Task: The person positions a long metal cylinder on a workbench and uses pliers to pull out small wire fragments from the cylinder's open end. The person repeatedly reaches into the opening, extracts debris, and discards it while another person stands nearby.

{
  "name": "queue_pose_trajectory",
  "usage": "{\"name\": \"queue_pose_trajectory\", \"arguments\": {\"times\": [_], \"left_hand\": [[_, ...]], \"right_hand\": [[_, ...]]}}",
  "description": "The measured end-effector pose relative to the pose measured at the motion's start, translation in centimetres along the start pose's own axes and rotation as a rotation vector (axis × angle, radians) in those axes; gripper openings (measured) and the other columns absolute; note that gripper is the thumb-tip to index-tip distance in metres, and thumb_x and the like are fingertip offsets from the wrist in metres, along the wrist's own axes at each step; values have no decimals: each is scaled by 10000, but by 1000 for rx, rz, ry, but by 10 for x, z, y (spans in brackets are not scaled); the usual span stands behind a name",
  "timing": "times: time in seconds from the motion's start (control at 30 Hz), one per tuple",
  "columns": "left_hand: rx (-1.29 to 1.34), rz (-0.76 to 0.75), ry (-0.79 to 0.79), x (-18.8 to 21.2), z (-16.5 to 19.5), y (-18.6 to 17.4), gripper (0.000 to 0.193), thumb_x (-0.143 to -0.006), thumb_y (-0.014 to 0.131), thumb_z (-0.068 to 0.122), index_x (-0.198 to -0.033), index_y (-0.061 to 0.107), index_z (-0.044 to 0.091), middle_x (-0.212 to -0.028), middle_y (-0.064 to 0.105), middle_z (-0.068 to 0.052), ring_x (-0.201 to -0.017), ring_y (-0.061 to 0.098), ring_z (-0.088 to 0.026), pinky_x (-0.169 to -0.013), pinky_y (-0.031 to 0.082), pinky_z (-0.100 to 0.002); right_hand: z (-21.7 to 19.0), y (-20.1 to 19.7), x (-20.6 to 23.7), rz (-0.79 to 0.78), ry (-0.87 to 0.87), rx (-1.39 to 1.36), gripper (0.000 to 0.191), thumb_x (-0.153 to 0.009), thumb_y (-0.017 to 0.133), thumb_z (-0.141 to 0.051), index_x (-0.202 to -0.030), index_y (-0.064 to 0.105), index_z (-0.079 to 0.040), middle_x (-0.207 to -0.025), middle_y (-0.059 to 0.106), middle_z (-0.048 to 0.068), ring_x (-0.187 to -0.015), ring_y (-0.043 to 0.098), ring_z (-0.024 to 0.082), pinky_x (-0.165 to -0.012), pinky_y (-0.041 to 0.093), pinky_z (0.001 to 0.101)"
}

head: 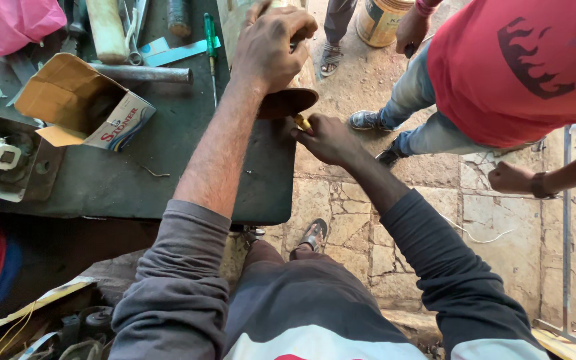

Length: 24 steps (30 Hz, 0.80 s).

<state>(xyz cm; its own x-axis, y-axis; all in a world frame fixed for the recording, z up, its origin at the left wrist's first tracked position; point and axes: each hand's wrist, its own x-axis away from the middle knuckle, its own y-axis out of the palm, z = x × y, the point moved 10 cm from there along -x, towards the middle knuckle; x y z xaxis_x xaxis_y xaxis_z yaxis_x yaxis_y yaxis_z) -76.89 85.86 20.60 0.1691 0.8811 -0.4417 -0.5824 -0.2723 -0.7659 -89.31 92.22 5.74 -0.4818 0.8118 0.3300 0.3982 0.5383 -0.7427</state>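
Dark, greasy metal is what most of the head view shows: a flat dark metal work surface (168, 173) runs across the left side, with stone paving under it on the right. The left hand (269, 47) sits at the far edge of that surface, fingers (295, 27) curled tight around some kind of handle or tool, and I can't really tell what it is since the hand covers it. Right under that hand there's a rusty brown round metal disc (288, 102) sticking out past the edge of the surface. The right hand (331, 139) is just below the disc, fingers pressed together and pinching a small yellow brass-looking piece (302, 123) that sits right against the underside of the disc.

Over on the surface, well apart from the hands, lies an opened brown cardboard box with a white printed side (81, 103), plus a grey steel pipe (145, 73) beside it and a green-handled screwdriver (211, 40) further up. A pale wooden handle (108, 27) is near the top edge.

Another person in a red shirt and blue jeans (521, 67) is standing on the paving to the right, one fist (511, 179) near the wearer's right arm. A sandalled foot (313, 235) shows below the surface.
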Motion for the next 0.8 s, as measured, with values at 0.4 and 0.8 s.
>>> {"name": "queue_pose_trajectory", "arguments": {"times": [0.4, 0.8], "left_hand": [[-160, -263, -40, -8, 4, 20, 146, -799, 695, 341, -859, 823, 305, -1175, 746, 116, -1403, 458, -189, -1167, -39, -728], [-21, -178, 40, 0, 8, 3, 156, -822, 719, 355, -897, 822, 266, -1101, 773, 97, -1306, 545, -182, -1191, 64, -681]], "right_hand": [[-25, 10, 19, 371, -504, 24, 459, -1067, 559, -410, -1174, 566, 36, -871, 639, 227, -749, 628, 417, -659, 497, 531], [-14, 12, 24, 445, -313, 57, 467, -989, 658, -441, -1023, 558, 14, -876, 651, 241, -824, 651, 425, -687, 524, 505]]}}
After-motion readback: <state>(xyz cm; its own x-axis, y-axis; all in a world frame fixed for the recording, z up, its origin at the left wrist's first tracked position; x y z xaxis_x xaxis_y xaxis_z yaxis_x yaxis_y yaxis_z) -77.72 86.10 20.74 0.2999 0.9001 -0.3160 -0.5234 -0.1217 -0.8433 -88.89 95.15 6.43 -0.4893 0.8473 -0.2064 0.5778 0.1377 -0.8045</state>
